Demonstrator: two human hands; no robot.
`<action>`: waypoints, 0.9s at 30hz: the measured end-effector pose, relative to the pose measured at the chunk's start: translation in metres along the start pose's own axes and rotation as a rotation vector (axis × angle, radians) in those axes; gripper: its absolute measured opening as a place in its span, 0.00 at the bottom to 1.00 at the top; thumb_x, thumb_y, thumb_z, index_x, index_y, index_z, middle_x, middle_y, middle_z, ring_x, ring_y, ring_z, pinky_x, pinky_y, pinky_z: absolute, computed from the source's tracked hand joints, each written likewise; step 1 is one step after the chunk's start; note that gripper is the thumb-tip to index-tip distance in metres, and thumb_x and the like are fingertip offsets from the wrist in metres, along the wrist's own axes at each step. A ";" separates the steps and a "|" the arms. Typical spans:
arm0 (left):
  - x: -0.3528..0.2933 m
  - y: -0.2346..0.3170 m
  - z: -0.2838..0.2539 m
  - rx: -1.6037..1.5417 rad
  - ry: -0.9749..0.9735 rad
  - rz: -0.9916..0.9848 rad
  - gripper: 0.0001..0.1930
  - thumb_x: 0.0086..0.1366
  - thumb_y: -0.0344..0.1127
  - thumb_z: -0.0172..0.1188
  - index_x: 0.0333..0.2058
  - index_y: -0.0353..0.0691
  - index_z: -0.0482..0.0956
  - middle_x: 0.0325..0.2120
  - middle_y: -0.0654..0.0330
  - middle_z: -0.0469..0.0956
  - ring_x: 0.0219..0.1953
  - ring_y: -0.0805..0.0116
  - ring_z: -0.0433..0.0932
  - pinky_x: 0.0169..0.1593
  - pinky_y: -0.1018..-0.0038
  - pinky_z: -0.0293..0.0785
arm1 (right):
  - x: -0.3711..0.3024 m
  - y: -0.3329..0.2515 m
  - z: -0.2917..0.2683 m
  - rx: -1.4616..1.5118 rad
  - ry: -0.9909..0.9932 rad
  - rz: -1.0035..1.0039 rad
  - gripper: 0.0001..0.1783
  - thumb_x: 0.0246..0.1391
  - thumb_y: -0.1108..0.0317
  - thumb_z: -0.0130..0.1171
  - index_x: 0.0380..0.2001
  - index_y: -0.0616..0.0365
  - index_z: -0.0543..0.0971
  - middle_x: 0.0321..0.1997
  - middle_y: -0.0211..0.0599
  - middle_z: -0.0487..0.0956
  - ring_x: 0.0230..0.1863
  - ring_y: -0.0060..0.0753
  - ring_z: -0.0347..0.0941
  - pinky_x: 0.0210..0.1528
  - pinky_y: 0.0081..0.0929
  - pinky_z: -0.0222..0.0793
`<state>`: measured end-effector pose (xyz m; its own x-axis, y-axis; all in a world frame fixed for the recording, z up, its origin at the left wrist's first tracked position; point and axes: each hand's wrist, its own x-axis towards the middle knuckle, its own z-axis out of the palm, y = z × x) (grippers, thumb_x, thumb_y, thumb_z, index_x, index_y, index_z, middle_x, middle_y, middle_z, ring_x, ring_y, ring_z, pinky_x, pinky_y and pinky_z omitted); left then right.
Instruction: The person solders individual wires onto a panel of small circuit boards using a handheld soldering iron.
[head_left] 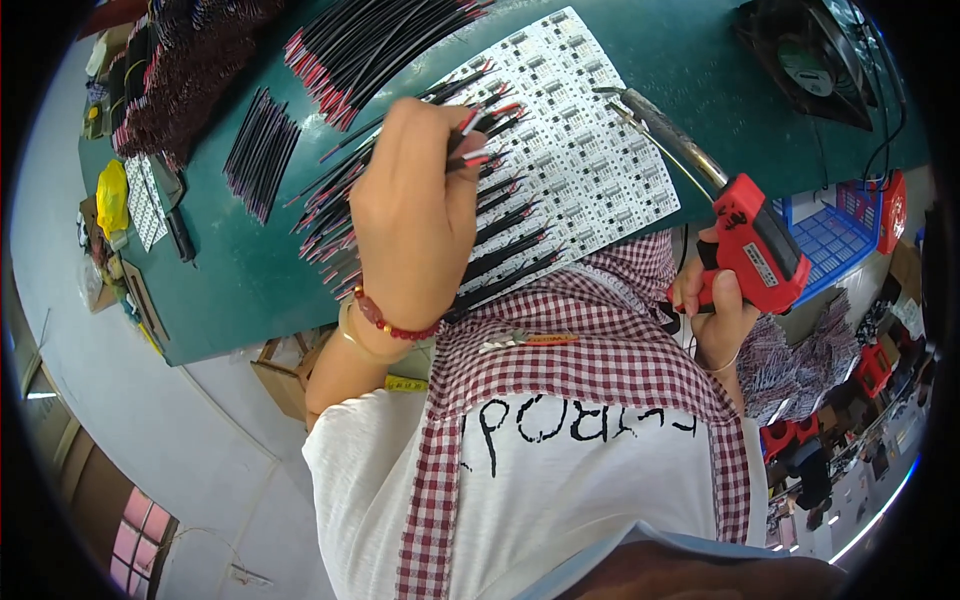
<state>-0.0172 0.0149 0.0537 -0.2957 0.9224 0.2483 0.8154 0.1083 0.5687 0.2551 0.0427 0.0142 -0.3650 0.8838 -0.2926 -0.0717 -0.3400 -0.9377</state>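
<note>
My left hand (412, 215) is closed over the left part of a white circuit board panel (595, 170). Between its thumb and fingers it pinches wires (472, 124) whose red and pale ends stick out. Rows of black wires (500, 222) lie along the panel's left part and trail off under the hand. My right hand (722, 318) is wrapped round the grip of a red soldering gun (752, 240). The gun's metal tip (640, 108) and thin feed tube point up and left, over the panel's right edge.
Bundles of black and red wires (375, 45) and a smaller black bundle (260, 155) lie on the green table (220, 290). A dark fan-like unit (805, 70) stands far right. Beside the table are a blue basket (835, 240) and heaped wires (810, 355). A yellow object (112, 197) sits far left.
</note>
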 end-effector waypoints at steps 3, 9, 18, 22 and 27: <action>-0.008 0.003 0.010 -0.131 -0.145 -0.196 0.10 0.51 0.22 0.59 0.33 0.34 0.73 0.25 0.52 0.74 0.23 0.56 0.75 0.26 0.70 0.71 | -0.001 0.003 -0.001 0.000 -0.031 0.016 0.25 0.58 0.57 0.47 0.49 0.71 0.63 0.16 0.35 0.65 0.13 0.21 0.58 0.19 0.22 0.61; -0.014 -0.019 0.042 -0.094 -0.209 -0.322 0.07 0.52 0.31 0.62 0.28 0.35 0.75 0.21 0.52 0.77 0.22 0.55 0.76 0.25 0.67 0.70 | -0.004 0.011 -0.003 0.093 -0.117 0.094 0.22 0.59 0.65 0.50 0.52 0.70 0.64 0.19 0.33 0.68 0.16 0.20 0.60 0.23 0.21 0.62; -0.012 -0.016 0.051 -0.009 -0.152 -0.248 0.07 0.52 0.33 0.63 0.25 0.36 0.76 0.21 0.53 0.77 0.22 0.54 0.76 0.26 0.66 0.70 | -0.003 0.016 -0.003 0.088 -0.161 0.189 0.20 0.59 0.68 0.49 0.52 0.69 0.66 0.20 0.32 0.69 0.18 0.19 0.61 0.24 0.21 0.62; -0.011 -0.016 0.051 0.065 -0.172 -0.202 0.08 0.52 0.33 0.63 0.24 0.35 0.75 0.21 0.52 0.77 0.22 0.53 0.76 0.26 0.65 0.71 | -0.002 0.018 -0.002 0.064 -0.147 0.185 0.20 0.59 0.68 0.49 0.52 0.69 0.66 0.20 0.32 0.68 0.18 0.19 0.61 0.24 0.21 0.62; -0.008 -0.016 0.046 0.137 -0.259 -0.166 0.08 0.52 0.33 0.62 0.25 0.35 0.74 0.21 0.51 0.77 0.23 0.53 0.76 0.27 0.64 0.71 | -0.002 0.018 -0.003 0.093 -0.159 0.126 0.20 0.59 0.68 0.49 0.51 0.70 0.66 0.19 0.32 0.68 0.18 0.20 0.61 0.25 0.23 0.62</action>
<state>-0.0044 0.0228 0.0064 -0.3082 0.9497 -0.0562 0.8312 0.2976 0.4696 0.2571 0.0359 -0.0023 -0.5175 0.7735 -0.3660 -0.0993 -0.4791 -0.8721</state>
